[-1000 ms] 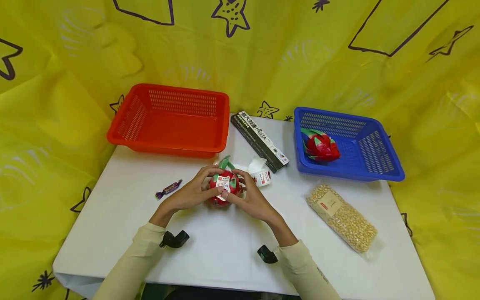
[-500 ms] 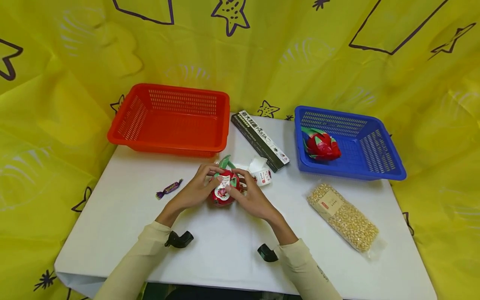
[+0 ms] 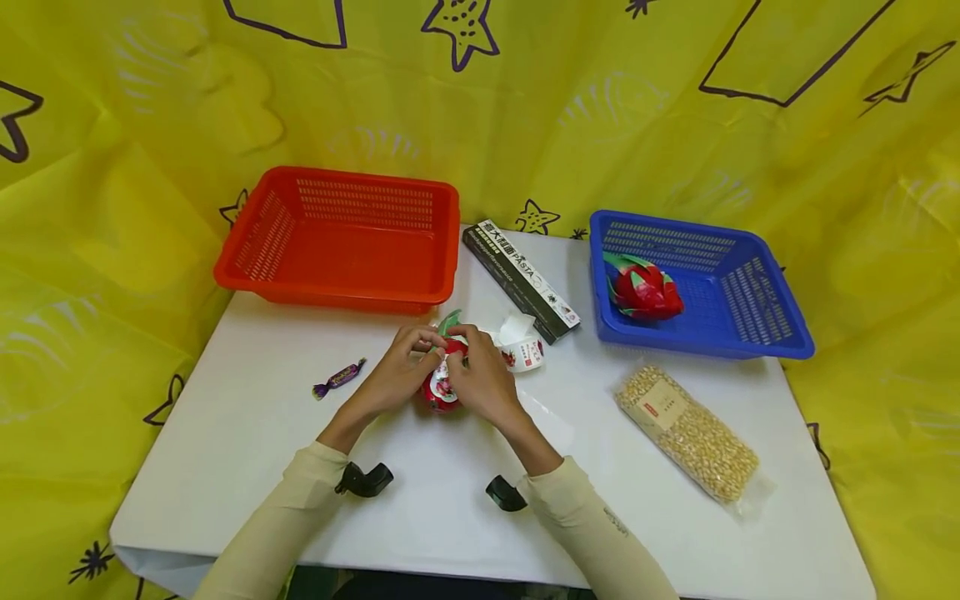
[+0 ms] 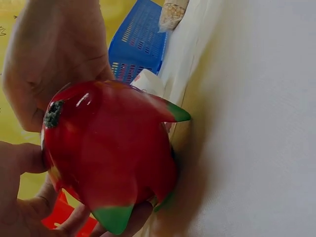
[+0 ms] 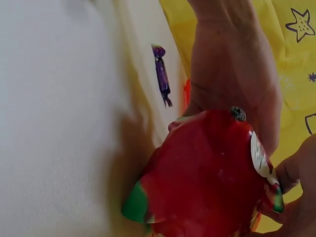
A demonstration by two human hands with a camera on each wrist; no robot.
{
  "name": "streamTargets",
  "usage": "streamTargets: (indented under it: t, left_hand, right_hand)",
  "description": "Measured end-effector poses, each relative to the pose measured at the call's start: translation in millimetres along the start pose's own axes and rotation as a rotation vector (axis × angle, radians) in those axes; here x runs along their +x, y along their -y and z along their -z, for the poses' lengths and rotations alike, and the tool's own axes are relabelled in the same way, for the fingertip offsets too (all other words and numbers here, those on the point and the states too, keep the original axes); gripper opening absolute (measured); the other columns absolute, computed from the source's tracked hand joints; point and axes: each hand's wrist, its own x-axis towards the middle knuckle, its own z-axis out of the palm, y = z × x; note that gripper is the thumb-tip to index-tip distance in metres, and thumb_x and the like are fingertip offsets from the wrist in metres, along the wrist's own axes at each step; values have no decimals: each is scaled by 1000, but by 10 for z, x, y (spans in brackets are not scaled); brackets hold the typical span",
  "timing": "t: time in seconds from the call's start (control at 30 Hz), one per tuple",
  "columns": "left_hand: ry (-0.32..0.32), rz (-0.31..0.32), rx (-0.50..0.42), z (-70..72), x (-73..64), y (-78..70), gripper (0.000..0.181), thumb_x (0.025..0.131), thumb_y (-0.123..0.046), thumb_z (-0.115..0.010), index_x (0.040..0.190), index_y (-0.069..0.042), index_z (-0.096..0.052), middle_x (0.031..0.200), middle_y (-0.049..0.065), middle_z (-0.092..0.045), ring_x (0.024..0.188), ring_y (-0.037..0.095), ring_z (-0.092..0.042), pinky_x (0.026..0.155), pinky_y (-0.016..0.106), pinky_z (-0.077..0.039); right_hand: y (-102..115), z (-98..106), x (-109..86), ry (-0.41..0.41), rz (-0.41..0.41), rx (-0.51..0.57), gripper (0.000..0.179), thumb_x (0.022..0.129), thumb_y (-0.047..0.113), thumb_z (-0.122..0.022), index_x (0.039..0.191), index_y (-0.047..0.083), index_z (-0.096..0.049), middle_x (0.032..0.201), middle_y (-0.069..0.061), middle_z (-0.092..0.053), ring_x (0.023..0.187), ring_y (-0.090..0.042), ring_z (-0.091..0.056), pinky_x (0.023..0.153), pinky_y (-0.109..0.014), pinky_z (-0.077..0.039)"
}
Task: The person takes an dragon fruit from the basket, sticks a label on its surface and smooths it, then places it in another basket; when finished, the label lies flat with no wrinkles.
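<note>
A glossy red dragon fruit point(image 3: 437, 402) with green leaf tips lies on the table between both hands. My left hand point(image 3: 396, 375) grips its left side with curled fingers. From the right, my right hand point(image 3: 483, 379) reaches over the fruit, thumb and fingers bent at the top of a white printed label point(image 3: 442, 385) on its surface. In the right wrist view, the label point(image 5: 258, 154) lies along the fruit's edge, close to the right fingers. Both wrist views show the fruit's dark stem end. The hands hide part of the label.
A roll of labels point(image 3: 525, 356) lies right of the fruit, below a pasta box point(image 3: 521, 279). A wrapped candy point(image 3: 339, 379) is at left. Behind stands a red basket point(image 3: 337, 298). The blue basket point(image 3: 697, 343) holds another dragon fruit point(image 3: 648, 292). A bag of corn kernels point(image 3: 690, 433) lies at right.
My right hand has moved left and over the fruit, from its side to the label's top. The label has turned and now lies flatter. My left hand stays on the fruit.
</note>
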Motion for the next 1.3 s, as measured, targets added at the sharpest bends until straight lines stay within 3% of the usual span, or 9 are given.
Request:
streamTargets:
  t: [0.2, 0.33, 0.5, 0.6, 0.67, 0.83, 0.93, 1.03, 1.3]
  left_hand:
    - [-2, 5, -1, -11, 0, -11, 21, 109, -19, -56, 123, -5, -63, 155, 19, -40, 135, 40, -47, 115, 60, -41]
    - [13, 49, -7, -1, -11, -11, 26, 110, -24, -55, 131, -8, -60, 155, 20, -38, 137, 41, -48, 112, 57, -46]
    - [-17, 138, -56, 46, -54, -21, 42, 114, -31, -50, 149, -9, -50, 155, 23, -44, 129, 40, -60, 90, 41, -58]
    - [-13, 175, -78, 53, -59, -28, 50, 115, -35, -45, 157, -10, -45, 150, 23, -51, 113, 35, -63, 79, 32, -53]
    - [6, 195, -91, 46, -62, -50, 52, 115, -38, -42, 160, -12, -43, 156, 20, -47, 110, 31, -58, 78, 30, -50]
    - [21, 233, -141, 14, -96, -143, 52, 115, -44, -37, 161, -21, -43, 167, 11, -36, 125, 34, -50, 86, 35, -49]
    - [10, 227, -160, -30, -123, -221, 50, 115, -45, -37, 160, -26, -44, 170, 7, -32, 141, 37, -43, 104, 49, -47]
    - [-2, 193, -182, -101, -144, -310, 48, 114, -45, -38, 159, -28, -45, 173, 4, -27, 152, 38, -35, 117, 62, -38]
    - [-8, 101, -207, -320, -162, -417, 47, 115, -42, -41, 159, -27, -44, 161, 8, -41, 141, 34, -47, 112, 58, -44]
  right_hand:
    - [5, 1, 2, 11, 5, 20, 45, 101, 17, -42, 143, 14, -61, 149, -16, -57, 139, -36, -52, 104, -62, -47]
    - [-31, 92, -12, 72, 6, 4, 47, 105, 29, -49, 146, 10, -57, 152, -21, -52, 139, -37, -51, 106, -61, -46]
    - [-78, 197, -29, 147, 6, -147, 66, 101, 54, -61, 152, 14, -54, 145, -19, -59, 123, -35, -63, 91, -57, -56]
    - [-80, 206, -30, 183, 5, -209, 78, 97, 64, -63, 156, 15, -50, 136, -16, -64, 111, -31, -66, 82, -51, -57]
    - [-83, 193, -32, 198, 4, -204, 85, 95, 66, -66, 157, 12, -46, 130, -15, -67, 104, -29, -66, 78, -46, -57]
    - [-85, 195, -68, 201, -10, -113, 93, 89, 62, -76, 156, 6, -44, 124, -14, -66, 101, -25, -63, 76, -36, -55]
    - [-59, 267, -71, 183, -1, -77, 91, 87, 59, -80, 153, 6, -46, 122, -14, -67, 100, -25, -65, 75, -36, -56]
    - [-32, 371, -58, 175, 0, -77, 90, 84, 57, -84, 148, 6, -48, 118, -13, -69, 97, -26, -67, 74, -36, -60]
    - [-124, 581, -39, 180, -35, -157, 88, 82, 56, -85, 148, 10, -50, 123, -14, -68, 105, -29, -68, 77, -39, -63]
